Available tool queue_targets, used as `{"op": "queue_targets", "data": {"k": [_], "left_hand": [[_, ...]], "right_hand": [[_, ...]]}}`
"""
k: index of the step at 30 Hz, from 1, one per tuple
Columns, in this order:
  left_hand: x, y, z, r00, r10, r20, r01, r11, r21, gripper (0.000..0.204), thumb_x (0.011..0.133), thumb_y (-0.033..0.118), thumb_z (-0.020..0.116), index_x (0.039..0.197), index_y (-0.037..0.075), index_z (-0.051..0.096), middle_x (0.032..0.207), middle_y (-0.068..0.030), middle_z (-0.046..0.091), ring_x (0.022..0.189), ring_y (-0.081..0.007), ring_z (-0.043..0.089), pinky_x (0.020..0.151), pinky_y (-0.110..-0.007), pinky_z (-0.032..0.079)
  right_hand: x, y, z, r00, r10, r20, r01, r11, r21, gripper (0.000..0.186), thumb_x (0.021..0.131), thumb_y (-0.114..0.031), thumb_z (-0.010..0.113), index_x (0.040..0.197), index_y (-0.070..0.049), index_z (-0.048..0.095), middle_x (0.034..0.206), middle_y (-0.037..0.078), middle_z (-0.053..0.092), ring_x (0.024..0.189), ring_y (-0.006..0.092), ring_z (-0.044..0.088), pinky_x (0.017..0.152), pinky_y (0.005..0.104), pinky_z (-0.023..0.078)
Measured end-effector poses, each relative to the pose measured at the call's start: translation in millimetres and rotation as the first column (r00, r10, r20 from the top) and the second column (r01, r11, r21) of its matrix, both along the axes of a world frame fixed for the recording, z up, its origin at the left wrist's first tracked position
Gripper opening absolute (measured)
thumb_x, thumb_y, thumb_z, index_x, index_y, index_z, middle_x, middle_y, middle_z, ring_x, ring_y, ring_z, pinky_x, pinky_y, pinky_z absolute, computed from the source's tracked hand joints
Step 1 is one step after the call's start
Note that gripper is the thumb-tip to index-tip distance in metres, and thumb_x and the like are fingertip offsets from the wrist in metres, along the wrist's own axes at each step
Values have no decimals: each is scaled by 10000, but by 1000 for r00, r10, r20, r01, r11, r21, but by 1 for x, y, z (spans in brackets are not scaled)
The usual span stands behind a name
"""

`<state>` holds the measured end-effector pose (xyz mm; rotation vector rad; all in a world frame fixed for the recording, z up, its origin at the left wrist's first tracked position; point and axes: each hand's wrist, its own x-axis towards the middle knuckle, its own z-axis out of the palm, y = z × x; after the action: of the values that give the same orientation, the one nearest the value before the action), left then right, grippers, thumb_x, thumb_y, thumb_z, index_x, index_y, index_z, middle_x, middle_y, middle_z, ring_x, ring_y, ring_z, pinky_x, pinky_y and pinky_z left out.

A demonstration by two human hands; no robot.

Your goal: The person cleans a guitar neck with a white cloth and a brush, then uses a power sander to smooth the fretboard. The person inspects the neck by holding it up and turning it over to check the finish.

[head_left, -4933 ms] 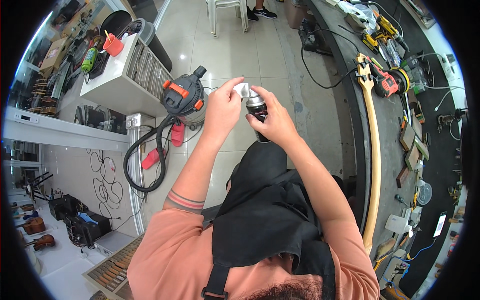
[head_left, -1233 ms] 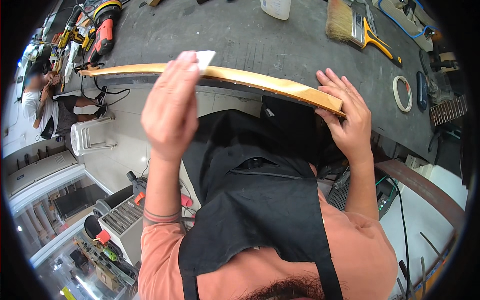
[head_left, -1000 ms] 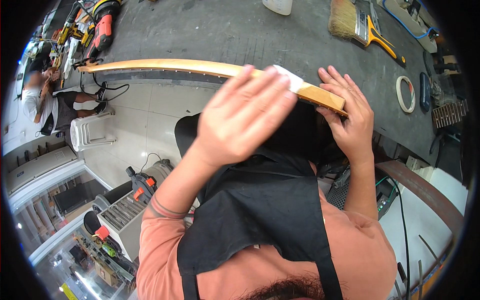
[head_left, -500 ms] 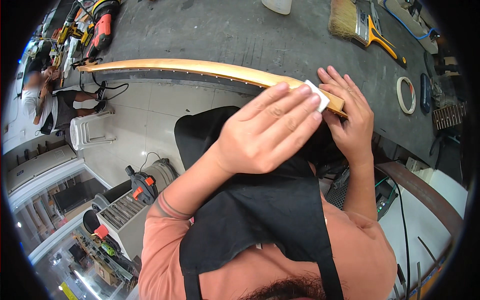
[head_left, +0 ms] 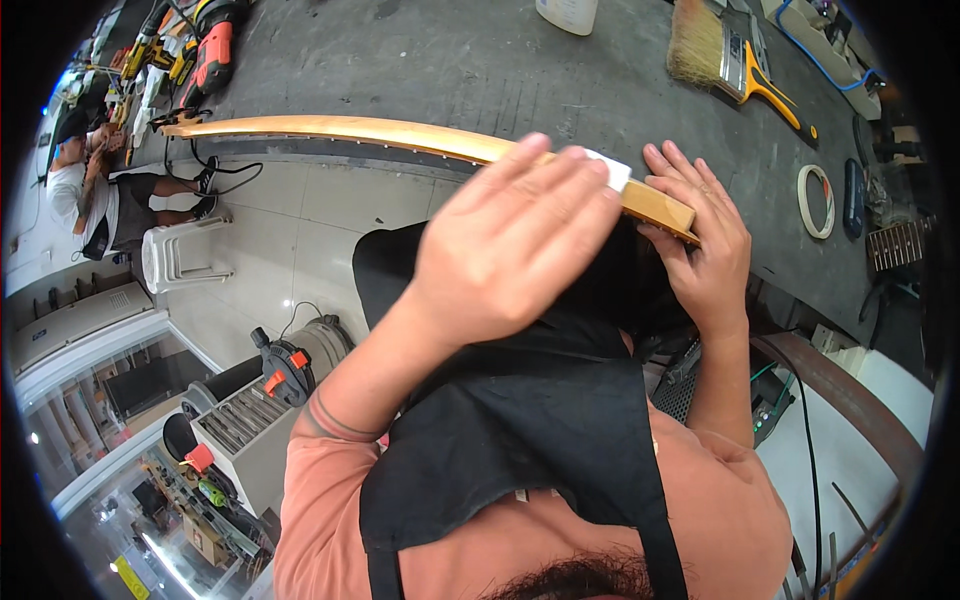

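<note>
A guitar neck (head_left: pixel 380 130), pale glossy wood, lies back side up along the bench's near edge, with fret ends showing along its lower side. My left hand (head_left: pixel 510 240) presses a folded white sheet (head_left: pixel 613 173) onto the neck near its heel; the fingers lie extended over the sheet and hide most of it. My right hand (head_left: pixel 707 235) grips the squared heel end, thumb below and fingers on the far side. Whether the sheet is sandpaper or cloth I cannot tell.
On the dark bench (head_left: pixel 400 70) are a wide brush (head_left: pixel 735 65), a tape roll (head_left: pixel 816 202), a translucent container (head_left: pixel 568 12) and a red-black power tool (head_left: pixel 213 55). Another fretted neck (head_left: pixel 900 243) lies at right. Far left, a person (head_left: pixel 85 190) sits near a white stool (head_left: pixel 185 252).
My left hand has slid left along the neck with the white sheet, uncovering more of the heel. My right hand keeps its grip at the end.
</note>
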<state>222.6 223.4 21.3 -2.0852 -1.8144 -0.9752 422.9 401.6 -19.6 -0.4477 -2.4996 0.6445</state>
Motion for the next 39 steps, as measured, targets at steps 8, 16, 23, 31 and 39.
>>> {"op": "queue_targets", "data": {"k": [8, 16, 23, 31, 39], "left_hand": [[-42, -21, 3, 934, 326, -146, -317, 945, 82, 328, 851, -53, 716, 1168, 1, 782, 1141, -164, 812, 1092, -347, 805, 1101, -523, 598], [-72, -43, 3, 958, 217, -189, -222, 975, -5, 466, 856, -107, 634, 1282, -7, 795, 1309, -186, 811, 1302, -341, 763, 1199, -548, 540], [-169, -101, -8, 774, 573, -269, -555, 819, 150, 395, 960, -123, 637, 1277, 49, 798, 1276, -139, 824, 1278, -325, 769, 1170, -530, 558], [-102, -77, -13, 910, 335, -243, -320, 942, 100, 387, 928, -17, 657, 1282, 40, 802, 1336, -159, 805, 1340, -328, 743, 1223, -543, 519], [-167, -102, -26, 788, 573, -226, -527, 817, 236, 447, 962, -147, 648, 1351, 34, 769, 1322, -166, 809, 1324, -319, 750, 1186, -520, 545]], "right_hand": [[-1, -1, 1, 1000, -8, -9, 8, 1000, 19, 414, 901, -274, 882, 1226, -62, 737, 1422, 105, 783, 1434, 338, 671, 1233, 535, 484], [0, -4, 2, 1000, -20, 10, 20, 1000, 19, 419, 963, -346, 841, 1243, -58, 726, 1416, 129, 783, 1444, 380, 659, 1242, 551, 468], [-3, -5, 3, 1000, 3, 12, -3, 1000, 16, 379, 986, -302, 823, 1241, -41, 722, 1434, 146, 773, 1468, 388, 639, 1262, 552, 445], [-3, -8, 5, 999, -6, 37, 6, 1000, 13, 344, 1018, -276, 787, 1247, -29, 721, 1458, 154, 760, 1493, 383, 620, 1282, 551, 422], [-3, -6, 5, 1000, 7, 12, -7, 1000, 7, 345, 981, -244, 818, 1239, -34, 727, 1441, 150, 770, 1474, 386, 636, 1275, 542, 433]]}}
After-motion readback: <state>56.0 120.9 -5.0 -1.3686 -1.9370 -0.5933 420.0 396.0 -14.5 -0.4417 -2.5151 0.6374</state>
